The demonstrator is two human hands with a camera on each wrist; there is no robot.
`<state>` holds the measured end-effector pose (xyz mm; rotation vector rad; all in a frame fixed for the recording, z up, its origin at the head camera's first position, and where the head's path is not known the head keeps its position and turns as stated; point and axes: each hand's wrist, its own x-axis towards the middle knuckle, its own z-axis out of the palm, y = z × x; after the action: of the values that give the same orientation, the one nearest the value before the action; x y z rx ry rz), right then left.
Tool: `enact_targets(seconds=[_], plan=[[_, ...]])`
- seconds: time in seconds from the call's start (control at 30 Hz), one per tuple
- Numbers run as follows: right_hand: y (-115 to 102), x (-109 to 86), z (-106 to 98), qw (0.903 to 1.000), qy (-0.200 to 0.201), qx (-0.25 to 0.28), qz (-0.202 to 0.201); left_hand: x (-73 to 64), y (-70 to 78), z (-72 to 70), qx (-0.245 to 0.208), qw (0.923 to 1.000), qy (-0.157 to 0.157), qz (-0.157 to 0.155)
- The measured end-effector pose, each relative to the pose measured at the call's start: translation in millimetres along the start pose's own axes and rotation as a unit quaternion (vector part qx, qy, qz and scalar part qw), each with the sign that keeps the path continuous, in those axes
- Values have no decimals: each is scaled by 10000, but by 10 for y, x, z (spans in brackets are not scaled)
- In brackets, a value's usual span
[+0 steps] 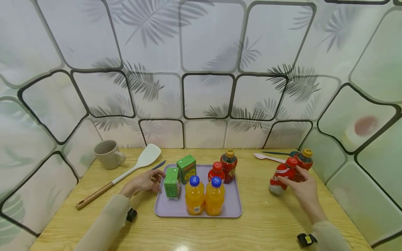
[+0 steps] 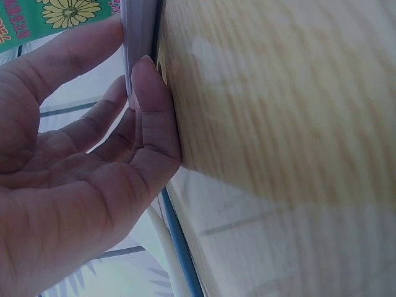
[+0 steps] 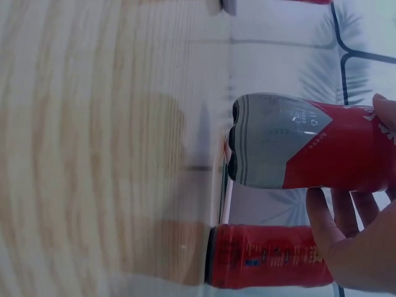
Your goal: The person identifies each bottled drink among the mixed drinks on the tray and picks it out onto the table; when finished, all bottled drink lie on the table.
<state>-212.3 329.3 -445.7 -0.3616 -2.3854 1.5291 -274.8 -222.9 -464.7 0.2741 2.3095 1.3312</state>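
At the lilac tray's [image 1: 172, 210] left edge, my left hand [image 1: 145, 182] holds the rim between its fingers, seen close up in the left wrist view. Two green drink cartons, the front one [image 1: 172, 183] and the back one [image 1: 187, 169], stand on the tray. Beside them are two orange juice bottles [image 1: 195, 197] with blue caps, a small red bottle [image 1: 216, 171] and a dark, yellow-capped bottle [image 1: 229, 165]. Over on the right, my right hand [image 1: 303, 188] grips a red-labelled drink bottle [image 3: 334, 145], tilted, its base off the table.
Behind the right hand stands another yellow-capped bottle [image 1: 304, 158]. A pink spoon [image 1: 268, 157] and a dark green spoon [image 1: 279, 153] lie at the back right. A grey mug [image 1: 108, 155], a long spatula [image 1: 125, 173] and a blue utensil [image 1: 159, 165] are on the left.
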Motion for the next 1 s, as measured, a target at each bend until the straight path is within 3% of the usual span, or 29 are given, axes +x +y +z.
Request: enact_targets(seconds=[0.2,1.0], plan=[[42,-5,-112,9990,61,123,426,12,-7,10,10,10000,38,46],[159,49,-484,9908,737,149,1125,17,-6,14,-14,10000,77,45]])
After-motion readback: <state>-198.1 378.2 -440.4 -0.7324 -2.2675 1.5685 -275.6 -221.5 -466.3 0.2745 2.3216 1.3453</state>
